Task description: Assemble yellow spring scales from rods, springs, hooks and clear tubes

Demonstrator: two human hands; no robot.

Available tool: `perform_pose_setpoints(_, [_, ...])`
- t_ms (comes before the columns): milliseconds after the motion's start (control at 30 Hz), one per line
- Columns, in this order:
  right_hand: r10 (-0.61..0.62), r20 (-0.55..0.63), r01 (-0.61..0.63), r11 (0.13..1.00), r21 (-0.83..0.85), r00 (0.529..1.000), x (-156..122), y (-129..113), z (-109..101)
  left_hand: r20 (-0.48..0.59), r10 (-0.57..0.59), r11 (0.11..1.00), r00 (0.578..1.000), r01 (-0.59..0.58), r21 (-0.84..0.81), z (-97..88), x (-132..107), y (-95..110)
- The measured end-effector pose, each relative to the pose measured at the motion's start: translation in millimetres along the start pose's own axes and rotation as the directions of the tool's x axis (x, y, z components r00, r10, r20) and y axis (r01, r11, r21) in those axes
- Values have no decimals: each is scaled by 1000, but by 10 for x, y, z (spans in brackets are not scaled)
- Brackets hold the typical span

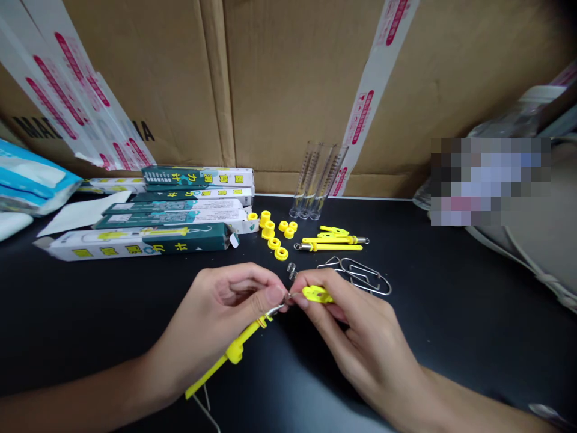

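Observation:
My left hand [246, 300] pinches the metal spring end of a yellow spring-scale rod [215, 371]. The rod slants down to the left, with a yellow collar [235, 352] along it and a bent wire hook [206, 406] at its lower end. Close beside it, my right hand [347, 319] is closed on a small yellow plastic clip [317, 294]. Thumbs and fingertips of both hands meet at the spring's end; whether the clip is joined to it is hidden. Just beyond the fingertips lie small loose springs [291, 270].
Behind the hands lie yellow caps [274, 243], more yellow rods [333, 246] and large wire hooks [367, 276]. Clear tubes [311, 186] stand upright near a cardboard box [279, 90]. Spring-scale boxes [148, 240] are stacked at left, with a blue packet [31, 177]; a plastic bottle [507, 120] is at right.

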State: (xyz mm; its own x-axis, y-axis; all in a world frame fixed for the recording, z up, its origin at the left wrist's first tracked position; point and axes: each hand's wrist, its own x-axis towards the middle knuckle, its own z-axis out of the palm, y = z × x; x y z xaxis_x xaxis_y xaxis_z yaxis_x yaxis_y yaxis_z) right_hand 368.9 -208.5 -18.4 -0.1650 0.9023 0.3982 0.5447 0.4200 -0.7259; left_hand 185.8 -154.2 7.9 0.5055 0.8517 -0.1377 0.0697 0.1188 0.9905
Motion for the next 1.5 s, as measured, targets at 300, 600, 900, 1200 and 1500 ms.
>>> perform_pose_setpoints(300, [-26,-12,25,995,-93,1000,72,58,-91,37,-16,997,999,13,77,36,-8,-59])
perform_pose_setpoints(600, [36,-99,-52,987,-155,994,119,26,-155,254,252,756,934,-353,552,60,-145,-69])
perform_pose_setpoints(900, [81,-69,-88,990,-108,994,106,1,-128,68,115,867,991,-133,480,55,-18,-90])
perform_pose_setpoints(1200, [185,45,-189,976,104,982,68,-25,-46,33,28,996,999,-30,80,2,32,-97])
perform_pose_setpoints(1500, [165,-9,-163,980,112,986,51,24,-41,56,45,993,997,-51,102,2,45,-121])
